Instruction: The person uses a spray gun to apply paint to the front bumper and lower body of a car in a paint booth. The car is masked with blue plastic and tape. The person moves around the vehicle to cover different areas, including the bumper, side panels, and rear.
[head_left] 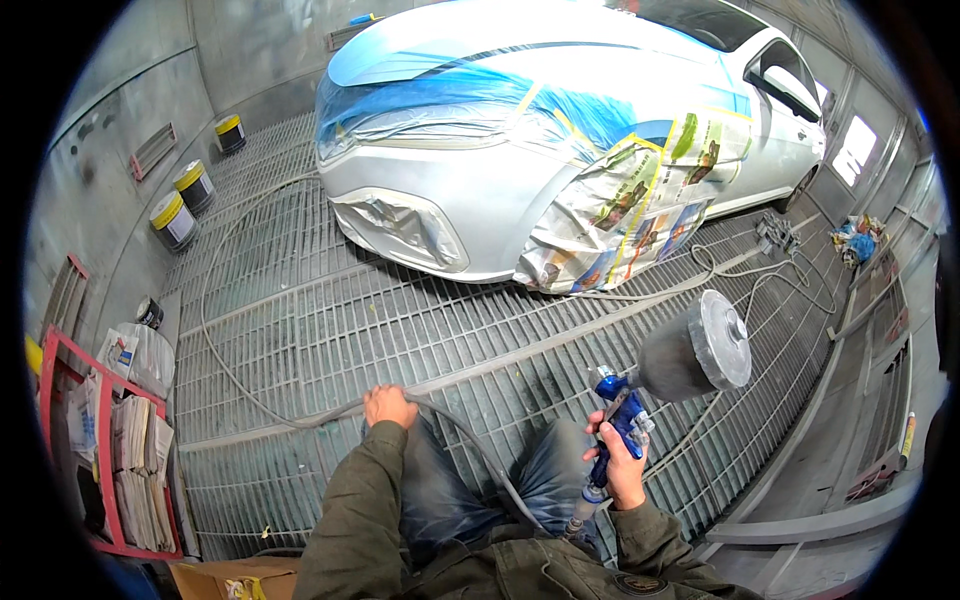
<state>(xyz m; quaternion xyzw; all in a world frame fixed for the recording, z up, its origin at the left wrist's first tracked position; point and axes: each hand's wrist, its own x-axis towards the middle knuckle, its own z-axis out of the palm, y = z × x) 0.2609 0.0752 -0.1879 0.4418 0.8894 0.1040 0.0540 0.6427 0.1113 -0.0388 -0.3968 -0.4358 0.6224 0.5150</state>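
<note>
My right hand (622, 462) is closed round the handle of a blue spray gun (627, 420), whose grey paint cup (695, 347) sits on top, tilted to the right. A grey air hose (470, 437) runs near my lap and passes through my left hand (389, 406), which is closed on it just beyond my knee. Ahead stands a white car (440, 215). Blue plastic film (450, 92) covers its headlight area, and newspaper sheets (610, 215) with yellow tape mask the front wheel area.
Slatted metal grating (330, 310) forms the floor, with the hose looping over it toward the right. Several paint buckets (172, 220) line the left wall. A red rack (110, 460) with papers stands near left, beside a cardboard box (230, 578). Crumpled rubbish (858, 240) lies by the right wall.
</note>
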